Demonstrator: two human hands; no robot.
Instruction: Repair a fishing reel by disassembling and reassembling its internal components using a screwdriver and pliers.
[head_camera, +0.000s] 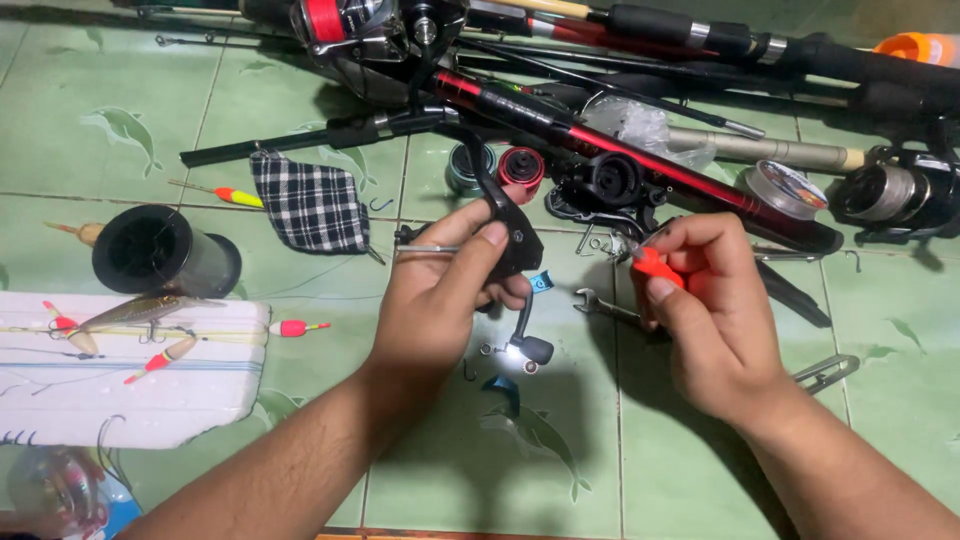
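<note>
The black reel part (515, 240), a dark body with a crank handle hanging below it, sits in the left hand (440, 300), gripped between the thumb on top and the curled fingers beneath, above the green tiled floor (300, 130). A thin metal shaft (430, 248) sticks out of it to the left, past the thumb. Its handle knob (535, 348) dangles just under the fingers. The right hand (715, 320) is closed around a small orange-handled tool (655, 268), thumb pressed along the orange grip, its tip aimed toward the reel part but apart from it. A small wrench (597, 303) lies on the floor between the two hands. Beyond the hands lies a pile of fishing rods (600, 140) and reels, with a round line spool (785, 187) to the right. To the left are a checked cloth pouch (308, 205), a black cylinder (160, 250) and a white foam block (120, 390) carrying lures and floats.
</note>
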